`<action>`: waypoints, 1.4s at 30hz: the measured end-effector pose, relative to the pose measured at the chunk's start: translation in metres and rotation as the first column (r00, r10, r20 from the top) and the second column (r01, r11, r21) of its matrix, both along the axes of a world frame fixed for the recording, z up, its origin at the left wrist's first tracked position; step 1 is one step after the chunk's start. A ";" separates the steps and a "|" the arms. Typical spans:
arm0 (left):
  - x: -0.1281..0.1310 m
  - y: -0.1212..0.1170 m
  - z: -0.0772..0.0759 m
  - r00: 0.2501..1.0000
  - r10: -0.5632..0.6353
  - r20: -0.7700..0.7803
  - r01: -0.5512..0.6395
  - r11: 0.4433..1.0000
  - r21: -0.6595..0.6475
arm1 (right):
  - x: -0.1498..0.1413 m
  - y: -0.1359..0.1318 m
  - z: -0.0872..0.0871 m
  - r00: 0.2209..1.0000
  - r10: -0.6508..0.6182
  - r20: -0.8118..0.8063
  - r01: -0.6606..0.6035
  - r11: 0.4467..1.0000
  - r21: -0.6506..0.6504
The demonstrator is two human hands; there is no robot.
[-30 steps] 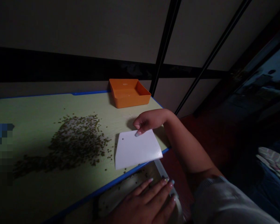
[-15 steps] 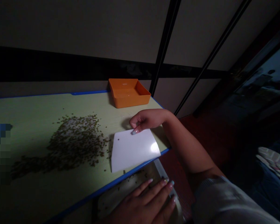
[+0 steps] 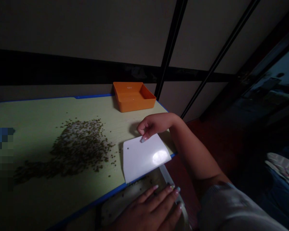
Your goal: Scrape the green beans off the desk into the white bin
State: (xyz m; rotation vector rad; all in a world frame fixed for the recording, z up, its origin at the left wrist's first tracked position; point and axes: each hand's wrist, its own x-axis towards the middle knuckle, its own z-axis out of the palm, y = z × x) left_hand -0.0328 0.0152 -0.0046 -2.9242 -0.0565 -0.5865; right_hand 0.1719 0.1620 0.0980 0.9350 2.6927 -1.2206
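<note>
Through the head camera I logged dim panelled doors (image 3: 74, 32) as backdrop, and before them a yellowish table (image 3: 38, 123) with a blue rim. Below its near edge I noted a pale container (image 3: 166, 175), partly hidden, dark specks inside. A loose heap of small bits (image 3: 79, 144) trailed leftward across the table; an orange box (image 3: 137, 105) stood apart from it, toward the far right corner. A white card (image 3: 139, 160) lay right of the heap, reaching the near rim above the container; I could not tell whether it sat flat. Right hand (image 3: 156, 123): thumb on the card's far edge, other fingers curled, card pinched. Left hand (image 3: 150, 208): fingers slightly spread over the container near its side, gripping nothing visible. Smallest item: one dark speck (image 3: 127, 148) on the card. Judgement: good handling called for an even pinch, the card's near edge low over the container, no flicking, and the left hand steadying without covering the opening.
</note>
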 end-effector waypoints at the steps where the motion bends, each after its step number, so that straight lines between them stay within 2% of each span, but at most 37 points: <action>1: 0.000 0.000 0.001 1.000 0.000 -0.002 0.000 1.000 0.001 | -0.002 0.000 0.000 1.000 0.012 -0.002 -0.012 1.000 -0.009; 5: 0.000 0.001 0.002 1.000 -0.001 -0.016 0.001 1.000 -0.012 | -0.002 -0.001 -0.001 0.999 0.028 -0.036 -0.029 0.999 -0.018; 8: 0.000 -0.001 0.000 1.000 0.004 0.003 -0.004 1.000 -0.019 | 0.003 0.001 0.000 0.994 -0.021 -0.103 0.024 0.999 0.024; 11: 0.000 -0.001 -0.001 1.000 0.000 0.003 0.000 1.000 0.007 | 0.011 0.002 0.003 0.955 -0.191 -0.229 0.217 0.971 0.098; 14: 0.000 0.001 0.002 1.000 -0.004 -0.009 0.004 1.000 0.027 | 0.019 0.003 0.005 0.862 -0.374 -0.341 0.444 0.882 0.158; 17: -0.001 0.001 0.005 1.000 -0.003 -0.011 0.003 1.000 0.018 | 0.025 0.004 0.007 0.824 -0.434 -0.365 0.526 0.825 0.206; 26: -0.002 0.001 0.003 1.000 -0.008 -0.017 0.009 1.000 0.024 | 0.026 0.004 0.010 0.918 -0.353 -0.181 0.385 0.904 0.188; 31: -0.003 0.002 0.005 1.000 -0.012 -0.021 0.013 0.999 0.033 | 0.022 0.005 0.008 0.925 -0.357 -0.132 0.378 0.903 0.203; 37: 0.000 0.001 0.002 1.000 -0.002 0.019 0.002 1.000 0.015 | 0.019 0.007 0.003 0.898 -0.420 -0.129 0.440 0.860 0.258; 39: 0.001 0.002 0.002 1.000 -0.011 0.016 0.011 1.000 0.014 | 0.018 0.007 0.003 0.905 -0.401 -0.145 0.425 0.871 0.246; 42: 0.000 0.002 0.004 1.000 -0.007 0.014 0.007 1.000 0.014 | 0.016 0.008 0.002 0.932 -0.329 -0.150 0.353 0.917 0.186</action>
